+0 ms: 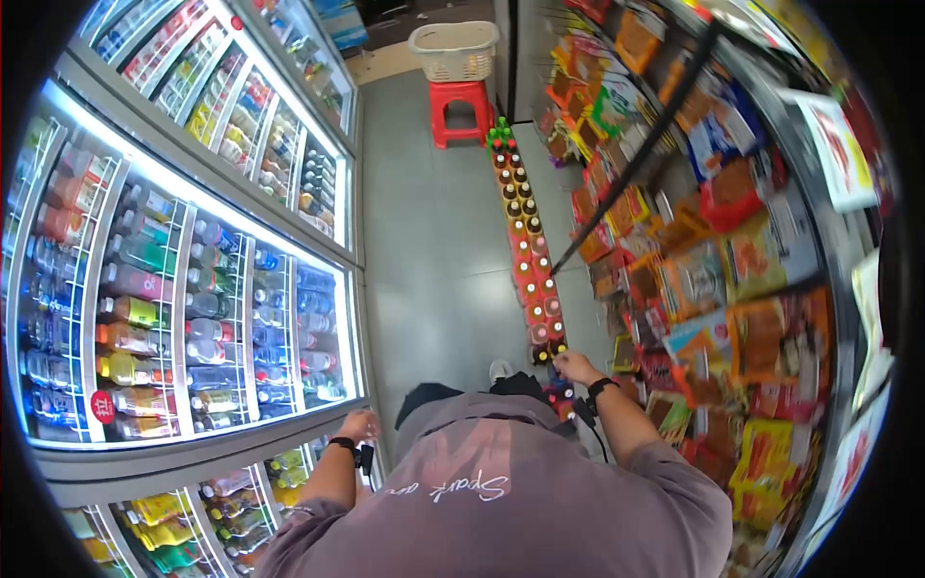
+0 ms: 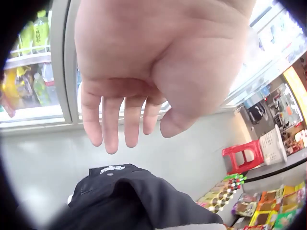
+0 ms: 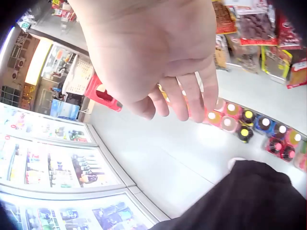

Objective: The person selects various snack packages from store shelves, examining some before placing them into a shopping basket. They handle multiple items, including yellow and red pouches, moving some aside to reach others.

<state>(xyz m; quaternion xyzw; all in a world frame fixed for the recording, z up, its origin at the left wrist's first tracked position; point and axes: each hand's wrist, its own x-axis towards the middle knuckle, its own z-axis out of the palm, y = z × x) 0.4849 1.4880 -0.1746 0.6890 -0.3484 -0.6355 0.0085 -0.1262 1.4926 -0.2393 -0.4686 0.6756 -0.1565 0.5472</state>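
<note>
My left hand (image 1: 360, 426) hangs at my left side near the lit drinks cooler (image 1: 362, 328). In the left wrist view its fingers point down, loosely bent, with nothing in the palm. My right hand (image 1: 578, 368) hovers at the near end of a double row of bottles (image 1: 536, 289) on the floor. Its fingers hang relaxed and hold nothing in the right wrist view, where the fingertips overlap the bottle row. Bottles with yellow caps (image 3: 248, 115), blue-labelled ones (image 3: 263, 123) and pink-capped ones (image 3: 275, 145) stand there.
On the right, a rack of packaged snacks (image 1: 708, 270) runs alongside the bottles, a dark post (image 1: 636, 154) slanting before it. Further ahead, a red stool (image 1: 461, 108) carries a cream plastic basket (image 1: 453, 50). Grey tiled floor (image 1: 434, 241) lies between cooler and bottles.
</note>
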